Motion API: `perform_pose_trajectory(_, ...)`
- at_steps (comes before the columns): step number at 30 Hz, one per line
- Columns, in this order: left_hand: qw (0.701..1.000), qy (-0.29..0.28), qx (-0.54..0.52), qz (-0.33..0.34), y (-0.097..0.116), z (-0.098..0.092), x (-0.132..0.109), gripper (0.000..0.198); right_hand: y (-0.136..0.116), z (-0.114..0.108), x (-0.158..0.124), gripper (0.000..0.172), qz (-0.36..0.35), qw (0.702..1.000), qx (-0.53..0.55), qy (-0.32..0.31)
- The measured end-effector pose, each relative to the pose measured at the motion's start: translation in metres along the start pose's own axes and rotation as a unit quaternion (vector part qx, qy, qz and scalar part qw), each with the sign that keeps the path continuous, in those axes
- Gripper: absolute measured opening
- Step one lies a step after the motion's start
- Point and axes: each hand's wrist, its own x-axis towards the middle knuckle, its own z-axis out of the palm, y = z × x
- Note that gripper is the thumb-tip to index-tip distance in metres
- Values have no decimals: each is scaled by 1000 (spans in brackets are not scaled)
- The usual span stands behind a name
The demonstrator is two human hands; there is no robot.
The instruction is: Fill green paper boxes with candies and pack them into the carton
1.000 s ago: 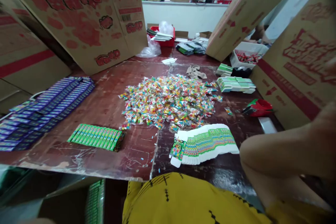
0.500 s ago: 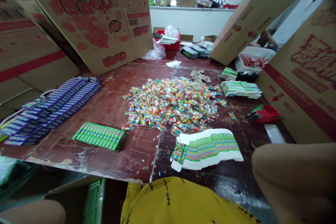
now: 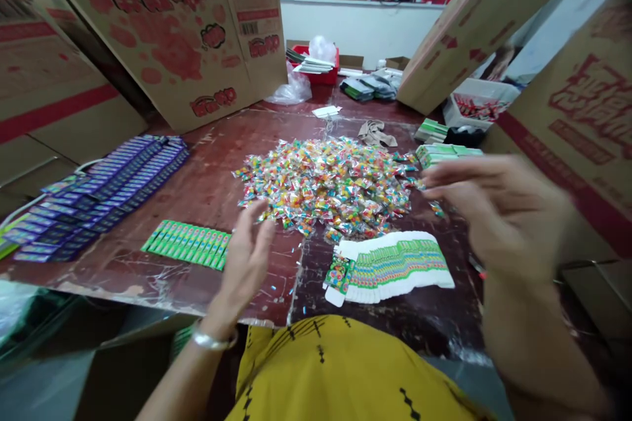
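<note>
My left hand [image 3: 248, 253], with a bracelet on the wrist, is raised over the table with thumb and fingers apart and nothing in it. It covers the right end of a row of slim green boxes [image 3: 190, 243]. My right hand [image 3: 503, 210] hovers at the right, smeared by motion; whether its fingers hold anything cannot be made out. It partly hides a stack of green and white cartons [image 3: 444, 154]. Between the hands lies a heap of small clear-wrapped colourful candies [image 3: 326, 187]. Nearer me, flat green and white cartons [image 3: 395, 268] are fanned out.
Purple boxes [image 3: 106, 194] are stacked in rows at the left. Large cardboard boxes [image 3: 162, 46] stand along the left, and others lean at the right. Farther back are a red bin [image 3: 326, 74], a rag [image 3: 376, 133] and a white basket [image 3: 478, 102] of red packets.
Both my hands have come up over the table from the lower edges. The left is now beside the green row, the right near the stacked cartons. The view has shifted slightly.
</note>
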Motion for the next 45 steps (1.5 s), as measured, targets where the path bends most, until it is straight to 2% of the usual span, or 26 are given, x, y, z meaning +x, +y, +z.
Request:
perform_pose_trajectory(2,997,-72,-6,-25,-16,24,-15,34,23,21,-11,14,31,997,-16,-74)
perform_pose_trajectory(4,987,-155,6,-38,-31,51,-34,29,52,45,-31,14,42,984,-60,-161)
perform_pose_trajectory(7,968,-237,85,-12,-39,83,-60,35,92,75,-66,17,70,946,-140,-283)
perform_pose_trajectory(11,937,-280,210,18,-32,106,-74,66,117,106,-89,21,62,918,-240,-309)
perform_pose_trajectory(16,924,-277,263,13,-30,114,-75,66,110,128,-91,23,12,910,-269,-316)
perform_pose_trajectory(19,928,-269,259,18,-35,117,-79,66,104,130,-96,22,-6,908,-265,-326)
perform_pose_trajectory(22,935,-260,240,14,-39,118,-85,64,101,127,-100,19,9,918,-237,-316)
perform_pose_trajectory(26,956,-257,141,17,-34,109,-78,48,96,117,-89,14,82,941,-135,-301)
perform_pose_trajectory(28,962,-269,39,-21,-27,99,-65,34,89,110,-76,14,105,942,-65,-312)
perform_pose_trajectory(29,956,-287,-24,-54,-23,94,-58,31,84,106,-69,14,106,941,-34,-318)
perform_pose_trajectory(31,915,-346,-163,-127,-17,85,-43,35,74,100,-57,14,92,942,6,-322)
perform_pose_trajectory(34,818,-411,-335,-221,-14,78,-33,43,63,97,-46,15,56,949,19,-309)
perform_pose_trajectory(36,763,-409,-415,-279,-17,78,-34,48,61,98,-46,13,14,956,8,-292)
perform_pose_trajectory(38,723,-385,-482,-312,-20,79,-38,53,60,100,-49,15,-40,968,-31,-245)
perform_pose_trajectory(40,693,-354,-540,-320,-23,81,-42,56,60,103,-57,33,-76,975,-87,-188)
perform_pose_trajectory(41,683,-341,-561,-319,-24,81,-44,56,59,104,-62,41,-79,975,-107,-178)
perform_pose_trajectory(43,671,-327,-585,-318,-26,82,-46,55,58,106,-72,48,-56,968,-103,-224)
perform_pose_trajectory(45,669,-324,-587,-320,-27,83,-48,53,56,109,-79,47,-7,949,-59,-308)
